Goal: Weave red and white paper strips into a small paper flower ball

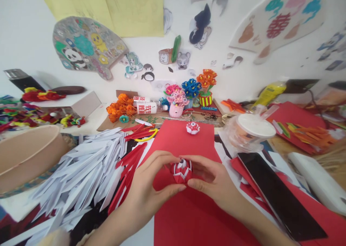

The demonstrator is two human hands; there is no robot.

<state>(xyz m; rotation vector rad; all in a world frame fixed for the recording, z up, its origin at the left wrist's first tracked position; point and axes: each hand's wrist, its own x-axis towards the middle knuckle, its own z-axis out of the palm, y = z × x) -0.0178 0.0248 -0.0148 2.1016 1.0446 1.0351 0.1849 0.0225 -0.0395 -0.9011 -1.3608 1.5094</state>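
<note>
A small red-and-white folded paper ball sits between both my hands above a red paper sheet. My left hand curls round its left side, thumb under it and fingers over the top. My right hand grips its right side with bent fingers. A second, finished red-and-white paper ball lies further back on the same sheet.
A heap of folded white paper strips and red strips lies to the left. A dark tablet and a lidded plastic cup are to the right. Paper flowers in pots stand at the back, a cardboard tub at far left.
</note>
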